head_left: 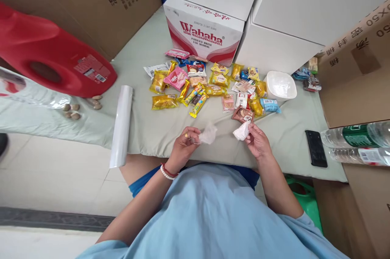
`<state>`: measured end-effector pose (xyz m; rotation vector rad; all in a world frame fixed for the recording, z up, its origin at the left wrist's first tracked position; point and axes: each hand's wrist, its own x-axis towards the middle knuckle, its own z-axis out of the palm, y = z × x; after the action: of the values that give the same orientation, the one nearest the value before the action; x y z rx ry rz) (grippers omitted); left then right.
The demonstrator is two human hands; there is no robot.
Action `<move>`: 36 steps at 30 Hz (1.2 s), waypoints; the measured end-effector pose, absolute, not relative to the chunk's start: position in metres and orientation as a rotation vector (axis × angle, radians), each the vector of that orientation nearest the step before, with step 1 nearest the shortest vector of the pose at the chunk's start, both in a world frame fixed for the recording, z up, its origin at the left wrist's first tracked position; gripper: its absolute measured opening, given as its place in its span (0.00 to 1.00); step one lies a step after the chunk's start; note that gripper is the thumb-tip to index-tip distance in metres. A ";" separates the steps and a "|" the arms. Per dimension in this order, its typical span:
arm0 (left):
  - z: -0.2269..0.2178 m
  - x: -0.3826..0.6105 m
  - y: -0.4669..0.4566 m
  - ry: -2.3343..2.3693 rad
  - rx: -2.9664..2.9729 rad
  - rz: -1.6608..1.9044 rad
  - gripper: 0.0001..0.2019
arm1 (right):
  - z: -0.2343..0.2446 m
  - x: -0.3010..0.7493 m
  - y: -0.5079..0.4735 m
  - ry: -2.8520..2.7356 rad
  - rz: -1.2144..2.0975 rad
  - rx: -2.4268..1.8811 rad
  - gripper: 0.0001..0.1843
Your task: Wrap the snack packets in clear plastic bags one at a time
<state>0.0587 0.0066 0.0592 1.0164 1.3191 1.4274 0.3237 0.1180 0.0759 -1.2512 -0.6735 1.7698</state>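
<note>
My left hand [186,142] pinches a crumpled piece of clear plastic film [209,134] near the front edge of the covered surface. In my right hand [257,140] a small crumpled white piece [241,131], like tissue or a wrapper, is gripped between thumb and fingers. The two hands are apart. Just beyond the right hand lies a brown snack packet [243,114]. Several wrapped snacks are spread behind the hands, among them a pink packet [176,78], a yellow bar [198,104] and a blue packet [271,105].
A white bowl [282,85] stands right of the snacks, before white boxes. A Wahaha carton [204,31] is behind. On the left are a plastic roll [121,127] overhanging the edge and a red jug [57,56]. A phone [316,148] and bottles [359,135] lie right.
</note>
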 end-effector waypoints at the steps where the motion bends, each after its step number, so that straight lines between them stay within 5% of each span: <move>1: 0.058 0.056 0.004 1.334 1.000 1.424 0.11 | 0.074 0.328 0.119 -0.660 1.744 -1.261 0.27; 4: 0.054 0.052 0.000 1.356 0.967 1.411 0.12 | 0.073 0.345 0.133 -0.740 1.501 -1.245 0.27; 11: 0.048 0.054 -0.016 1.318 0.853 1.380 0.14 | 0.111 0.406 0.255 -1.385 0.216 -1.476 0.07; 13: 0.049 0.056 -0.022 1.324 0.831 1.375 0.16 | 0.118 0.412 0.293 -1.521 0.092 -1.572 0.07; 16: 0.051 0.059 -0.029 1.347 0.814 1.401 0.19 | 0.117 0.406 0.329 -1.654 0.209 -1.604 0.04; 19: 0.057 0.060 -0.032 1.457 0.899 1.406 0.19 | 0.114 0.393 0.333 -1.731 0.341 -1.598 0.11; 22: 0.062 0.061 -0.029 1.611 1.052 1.362 0.14 | 0.116 0.378 0.304 -1.683 0.334 -1.504 0.07; 25: 0.063 0.067 -0.020 1.685 1.214 1.293 0.08 | 0.110 0.352 0.240 -1.683 0.460 -1.401 0.15; 30: 0.065 0.086 -0.003 1.647 1.455 1.195 0.04 | 0.078 0.287 0.122 -1.602 1.703 -1.066 0.27; 33: 0.065 0.091 0.003 1.603 1.472 1.156 0.05 | 0.062 0.268 0.100 -1.360 1.857 -1.130 0.21; 36: 0.061 0.090 0.004 1.559 1.336 1.196 0.04 | 0.058 0.276 0.107 -0.974 1.902 -1.229 0.25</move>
<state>0.0897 0.0042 0.0605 1.3362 1.5586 1.1963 0.2758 0.1067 0.0577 -1.2288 -0.9738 1.9016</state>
